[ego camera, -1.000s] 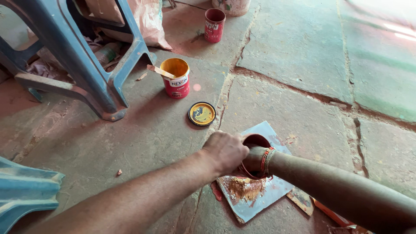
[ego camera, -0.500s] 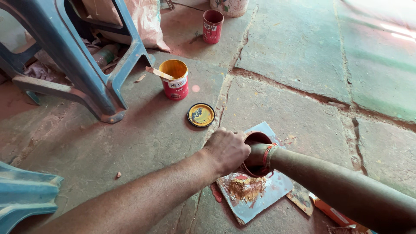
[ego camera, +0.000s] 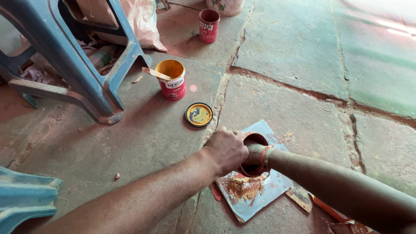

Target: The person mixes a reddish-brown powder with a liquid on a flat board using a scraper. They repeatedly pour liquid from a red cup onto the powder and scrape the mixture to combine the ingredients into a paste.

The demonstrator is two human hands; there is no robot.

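Observation:
A small dark red pot stands on a grey-blue tile smeared with brownish paint, on the stone floor. My left hand grips the pot by its near left rim. My right hand reaches into the pot's mouth from the right. Its fingers are hidden inside, and a red thread band shows at the wrist. An open red can of yellow paint with a stick across its top stands further back on the left. Its round lid lies flat on the floor between the can and the pot.
A blue plastic stool stands at the back left, with a sack and rags behind it. A red cup stands at the far back. A blue plastic edge juts in at the lower left. Cracks run between the floor slabs.
Both hands stay at the pot; the left hand has shifted only slightly on the rim. Nothing else has moved.

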